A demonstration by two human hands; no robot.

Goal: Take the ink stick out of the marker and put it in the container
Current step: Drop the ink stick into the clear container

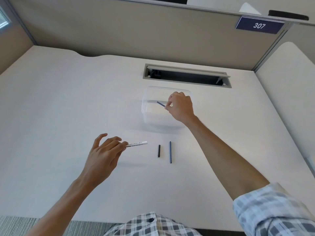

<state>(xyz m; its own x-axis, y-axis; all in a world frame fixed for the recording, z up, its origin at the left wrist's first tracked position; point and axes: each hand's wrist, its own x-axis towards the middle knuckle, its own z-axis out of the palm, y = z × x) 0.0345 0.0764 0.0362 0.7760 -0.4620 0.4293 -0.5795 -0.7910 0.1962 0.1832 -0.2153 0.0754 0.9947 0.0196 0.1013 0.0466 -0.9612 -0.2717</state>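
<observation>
My right hand [181, 106] pinches a thin blue ink stick [160, 104] over the open clear plastic container [148, 120] at the desk's middle. The stick slants down to the left, inside the container's outline. My left hand [104, 155] holds the white marker barrel [139, 144] by its left end, level, just above the desk; the other fingers are spread. Between the two hands, a short black piece [159, 150] and a longer blue stick [170, 152] lie side by side on the desk, below the container.
An open cable slot [187, 76] with a raised flap is set into the white desk [59, 99] behind the container. Beige partition walls close the back and right, with a "307" sign [259, 25] at top right.
</observation>
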